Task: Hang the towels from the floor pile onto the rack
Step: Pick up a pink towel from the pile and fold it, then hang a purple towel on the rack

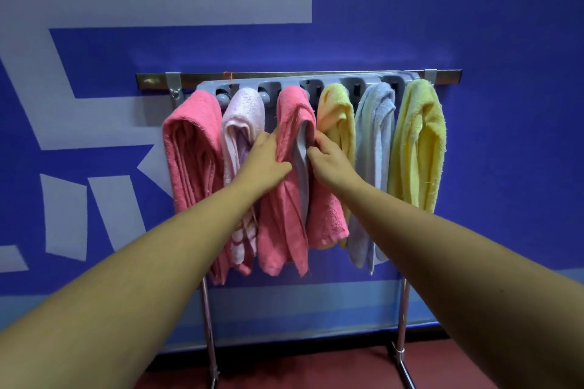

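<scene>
A grey hook rack [303,85] on a metal bar holds several hanging towels. From the left hang a pink towel [192,148], a pale pink one [241,117], a middle pink towel [284,215], a small yellow one [339,110], a light blue one [376,136] and a large yellow one [417,142]. My left hand [267,158] grips the left fold of the middle pink towel. My right hand [327,158] pinches its right fold beside a grey inner strip [301,164]. The floor pile is out of view.
The rack stands on two chrome legs [208,325] with feet on a dark red floor [316,369]. Directly behind it is a blue wall [442,9] with large pale lettering.
</scene>
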`<state>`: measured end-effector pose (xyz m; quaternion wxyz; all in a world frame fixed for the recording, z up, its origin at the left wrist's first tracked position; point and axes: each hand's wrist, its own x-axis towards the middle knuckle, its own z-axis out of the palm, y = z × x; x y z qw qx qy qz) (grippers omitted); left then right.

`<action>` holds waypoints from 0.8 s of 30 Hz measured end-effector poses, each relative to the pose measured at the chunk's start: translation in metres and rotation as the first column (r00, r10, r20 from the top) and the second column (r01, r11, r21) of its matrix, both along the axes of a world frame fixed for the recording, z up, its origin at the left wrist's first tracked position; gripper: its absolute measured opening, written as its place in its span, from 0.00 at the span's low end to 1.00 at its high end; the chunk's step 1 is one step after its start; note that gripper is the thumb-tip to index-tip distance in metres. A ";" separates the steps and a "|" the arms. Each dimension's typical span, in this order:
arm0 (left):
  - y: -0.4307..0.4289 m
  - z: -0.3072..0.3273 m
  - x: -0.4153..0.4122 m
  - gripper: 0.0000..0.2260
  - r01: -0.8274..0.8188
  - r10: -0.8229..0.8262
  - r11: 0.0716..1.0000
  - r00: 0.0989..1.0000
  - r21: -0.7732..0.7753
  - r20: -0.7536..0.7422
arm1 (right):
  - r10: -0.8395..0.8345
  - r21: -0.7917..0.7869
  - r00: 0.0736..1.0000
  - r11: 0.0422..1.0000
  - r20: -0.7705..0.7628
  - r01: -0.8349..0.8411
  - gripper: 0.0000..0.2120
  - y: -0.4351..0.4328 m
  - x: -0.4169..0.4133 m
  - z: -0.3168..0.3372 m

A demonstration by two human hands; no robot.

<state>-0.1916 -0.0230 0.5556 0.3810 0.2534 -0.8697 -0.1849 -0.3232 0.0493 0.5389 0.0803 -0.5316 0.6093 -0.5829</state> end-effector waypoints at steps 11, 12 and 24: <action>0.025 -0.112 0.052 0.32 -0.063 -0.022 0.956 0.958 0.286 0.287 | -0.076 0.311 0.987 0.943 -0.139 0.117 0.26 0.064 0.026 -0.091; 0.029 -0.128 0.062 0.30 -0.069 -0.034 0.950 0.946 0.304 0.321 | -0.081 0.344 0.983 0.929 -0.165 0.134 0.25 0.073 0.032 -0.105; 0.073 -0.317 0.165 0.16 -0.278 -0.068 0.805 0.834 0.524 0.547 | -0.138 0.697 0.983 0.694 -0.120 0.182 0.08 0.140 0.107 -0.295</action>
